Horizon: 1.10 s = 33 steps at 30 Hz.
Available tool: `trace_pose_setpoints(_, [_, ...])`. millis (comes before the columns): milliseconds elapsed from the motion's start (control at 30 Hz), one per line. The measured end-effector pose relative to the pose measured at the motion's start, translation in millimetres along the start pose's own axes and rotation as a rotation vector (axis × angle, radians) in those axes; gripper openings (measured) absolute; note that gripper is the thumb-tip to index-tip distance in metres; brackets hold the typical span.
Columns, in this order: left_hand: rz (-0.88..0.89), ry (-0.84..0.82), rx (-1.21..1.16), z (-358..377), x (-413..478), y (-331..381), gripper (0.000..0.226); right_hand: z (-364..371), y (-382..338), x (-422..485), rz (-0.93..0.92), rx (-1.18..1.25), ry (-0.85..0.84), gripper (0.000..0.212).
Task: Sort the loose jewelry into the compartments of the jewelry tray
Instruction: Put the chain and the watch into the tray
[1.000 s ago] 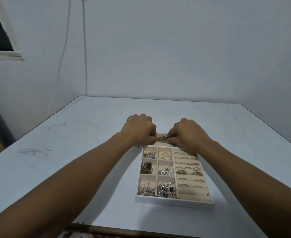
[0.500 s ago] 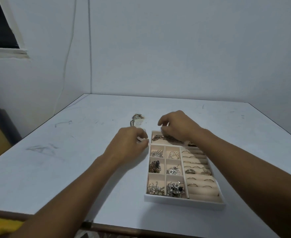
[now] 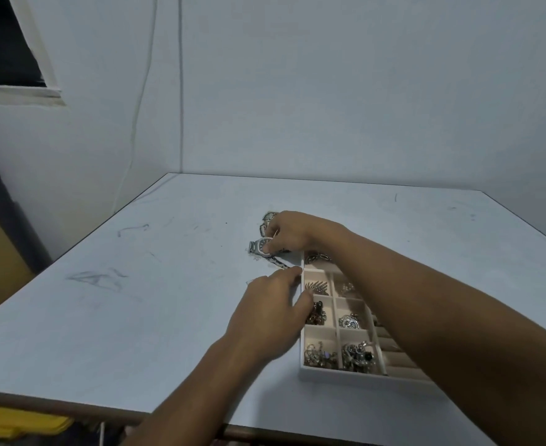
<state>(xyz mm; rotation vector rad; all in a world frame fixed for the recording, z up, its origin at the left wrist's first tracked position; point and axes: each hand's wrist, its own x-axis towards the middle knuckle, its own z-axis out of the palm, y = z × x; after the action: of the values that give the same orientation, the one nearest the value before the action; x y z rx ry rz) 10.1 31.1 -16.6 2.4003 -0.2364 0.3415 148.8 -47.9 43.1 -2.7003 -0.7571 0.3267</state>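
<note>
Step in hand: pickup of loose piece. Your right hand [image 3: 292, 231] pinches watch [image 3: 259, 246] on bench [image 3: 136, 317], mid-frame, just beside jewelry tray [image 3: 329, 374] upper-left corner. Your left hand [image 3: 271, 312], loosely spread, touches tray wall. Next, likely: lift watch, choose roomy compartment.

A plain, bare room, maybe in a home.
A scratched white table [image 3: 136, 317] sits in the corner of two pale, bare walls [image 3: 329, 91]. A dark window [image 3: 4, 43] shows at the upper left, and a thin cord [image 3: 135, 123] hangs down the wall beside it.
</note>
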Motion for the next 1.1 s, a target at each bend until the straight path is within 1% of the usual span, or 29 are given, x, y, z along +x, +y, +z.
trace_pose_setpoints(67, [-0.002,-0.001,0.014,3.7,-0.1,-2.5,0.027,2.5,-0.7,1.9,0.011,-0.04,-0.007,0.032])
trace_pose_setpoints(133, [-0.003,-0.003,0.022,5.6,-0.5,-3.3,0.027,4.3,-0.4,1.7,-0.001,-0.054,-0.005,0.036])
trace_pose_setpoints(167, [-0.004,-0.006,0.022,5.6,-0.9,-3.2,0.026,4.6,0.6,0.7,-0.007,-0.047,0.001,0.035])
trace_pose_setpoints(267, [0.007,-0.012,0.011,3.5,-2.0,-0.8,0.023,-2.1,7.7,-7.0,-0.029,0.052,0.089,0.017])
trace_pose_setpoints(333, [0.011,-0.023,0.006,1.8,-1.2,2.1,0.024,-14.2,14.2,-19.7,-0.06,0.135,0.159,0.014])
trace_pose_setpoints(400, [0.008,-0.029,0.008,0.3,-0.4,3.7,0.025,-26.5,21.1,-36.5,-0.091,0.213,0.18,0.012])
trace_pose_setpoints(467, [0.001,-0.037,0.008,-0.4,0.4,4.9,0.027,-33.6,29.5,-53.2,-0.094,0.256,0.167,0.013])
trace_pose_setpoints(533, [-0.011,-0.048,0.004,-0.6,0.9,5.3,0.029,-35.5,38.4,-66.6,-0.089,0.238,0.143,0.011])
trace_pose_setpoints(633, [-0.023,-0.065,0.015,-2.7,2.5,3.8,0.032,-33.5,50.7,-81.1,-0.047,0.208,0.096,0.007])
trace_pose_setpoints(767, [-0.048,-0.055,0.026,-5.0,12.5,2.1,0.032,-28.6,65.0,-93.2,0.011,0.234,0.072,0.008])
trace_pose_setpoints(833, [-0.032,-0.027,0.018,-3.1,23.4,1.9,0.033,-25.1,68.6,-95.4,0.034,0.241,0.065,0.009])
trace_pose_setpoints(900, [0.026,-0.017,0.021,0.1,38.0,1.6,0.035,-21.6,70.1,-95.7,0.048,0.226,0.061,0.011])
trace_pose_setpoints(933, [0.06,-0.041,0.046,2.1,46.6,1.1,0.037,-19.9,69.9,-95.9,0.05,0.218,0.056,0.013])
trace_pose_setpoints(1000, [0.081,-0.158,0.127,4.4,63.4,1.1,0.04,-17.6,68.9,-95.6,0.044,0.193,0.053,0.015])
trace_pose_setpoints(1067, [0.042,-0.291,0.2,5.1,78.3,0.4,0.04,-17.1,67.9,-95.9,0.048,0.178,0.063,0.019])
trace_pose_setpoints(1100, [0.023,-0.33,0.226,5.9,84.0,-0.2,0.039,-17.3,67.6,-96.2,0.056,0.174,0.068,0.021])
